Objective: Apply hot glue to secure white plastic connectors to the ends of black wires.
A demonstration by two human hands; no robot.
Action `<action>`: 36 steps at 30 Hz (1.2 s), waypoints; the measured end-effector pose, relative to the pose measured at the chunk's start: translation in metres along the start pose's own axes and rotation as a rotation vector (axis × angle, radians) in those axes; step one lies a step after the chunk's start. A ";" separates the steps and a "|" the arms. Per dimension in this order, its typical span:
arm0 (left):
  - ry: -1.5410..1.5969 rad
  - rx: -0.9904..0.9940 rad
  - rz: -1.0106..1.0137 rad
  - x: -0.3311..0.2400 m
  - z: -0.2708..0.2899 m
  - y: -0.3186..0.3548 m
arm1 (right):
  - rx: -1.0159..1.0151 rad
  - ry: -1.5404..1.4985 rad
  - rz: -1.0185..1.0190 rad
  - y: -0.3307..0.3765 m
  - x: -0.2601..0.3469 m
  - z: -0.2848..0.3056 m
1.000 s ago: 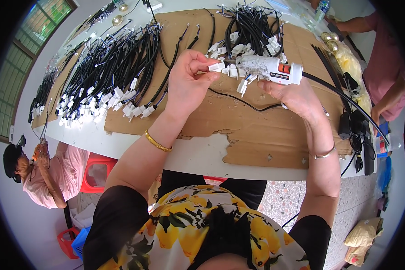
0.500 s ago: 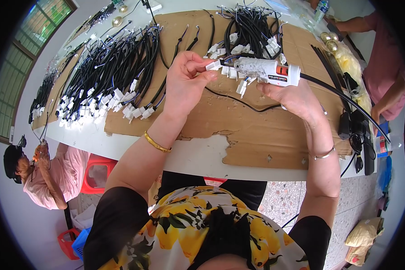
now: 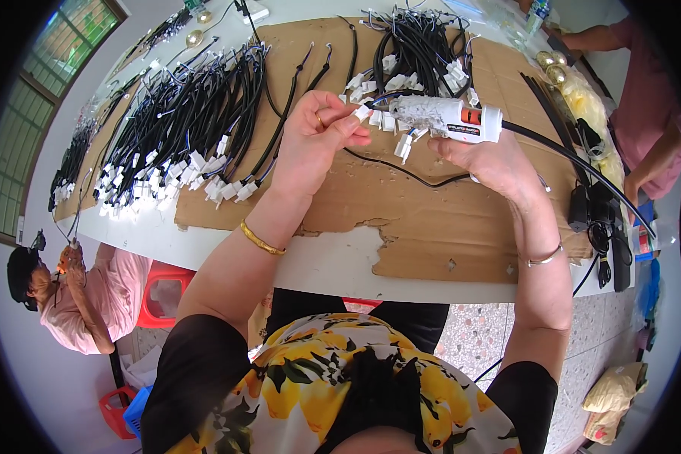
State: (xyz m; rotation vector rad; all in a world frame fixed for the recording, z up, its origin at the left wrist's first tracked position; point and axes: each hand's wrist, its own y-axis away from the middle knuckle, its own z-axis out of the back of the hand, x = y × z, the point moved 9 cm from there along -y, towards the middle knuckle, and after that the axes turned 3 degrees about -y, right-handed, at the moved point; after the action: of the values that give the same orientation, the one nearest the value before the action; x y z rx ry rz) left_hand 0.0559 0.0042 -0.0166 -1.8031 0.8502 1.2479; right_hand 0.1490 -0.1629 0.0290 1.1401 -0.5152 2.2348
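Between thumb and forefinger, my left hand (image 3: 314, 144) pinches a small white plastic connector (image 3: 362, 113); its other fingers lie loosely apart. My right hand (image 3: 495, 160) is wrapped under a white hot glue gun (image 3: 425, 113), whose body is smeared with grey-white residue. The gun points left, its nozzle close against the connector; whether they touch I cannot tell. From the gun's rear a thick black tube (image 3: 575, 154) runs off to the right. Beyond the gun lies a bundle of black cables (image 3: 415, 57) with white connectors, some of them partly hidden by it.
A larger pile of black cables (image 3: 193, 113) covers the table's left side. Brown cardboard (image 3: 461, 234) with a torn front edge lies on the white table (image 3: 333, 261). Black power adapters (image 3: 579, 209) sit at right. One person (image 3: 91, 299) is at far left, another (image 3: 647, 106) at right.
The connector has tilted, its right end turning upward. My left fingers have shifted around it, and the glue gun has moved very slightly left.
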 end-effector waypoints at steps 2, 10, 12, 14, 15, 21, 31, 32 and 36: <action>0.013 0.036 0.032 0.004 -0.002 -0.001 | -0.007 -0.021 0.012 -0.001 -0.002 0.001; 0.077 0.081 0.050 0.003 -0.009 0.000 | 0.004 -0.004 -0.001 0.000 0.001 0.001; 0.076 0.067 0.060 0.004 -0.007 0.000 | -0.005 -0.012 0.023 0.000 0.004 0.000; 0.076 0.105 0.063 0.007 -0.008 -0.001 | -0.005 -0.015 0.006 -0.001 -0.001 0.000; 0.077 0.105 0.064 0.007 -0.008 -0.001 | -0.004 -0.019 -0.010 -0.001 -0.003 0.000; 0.124 0.120 0.109 0.012 -0.007 0.000 | 0.005 0.007 0.002 0.000 0.008 0.000; 0.325 0.219 0.178 0.019 -0.010 0.003 | -0.003 -0.013 -0.052 0.001 0.002 0.000; 0.364 0.228 0.192 0.020 -0.010 0.003 | -0.002 0.010 -0.039 0.000 0.002 0.000; 0.399 0.253 0.198 0.021 -0.012 0.003 | -0.022 0.042 0.002 0.001 0.005 0.004</action>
State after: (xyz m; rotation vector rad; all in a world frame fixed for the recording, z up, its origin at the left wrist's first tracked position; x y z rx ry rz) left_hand 0.0648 -0.0091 -0.0342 -1.8173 1.3736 0.8563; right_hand 0.1489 -0.1642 0.0353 1.0793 -0.5226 2.2442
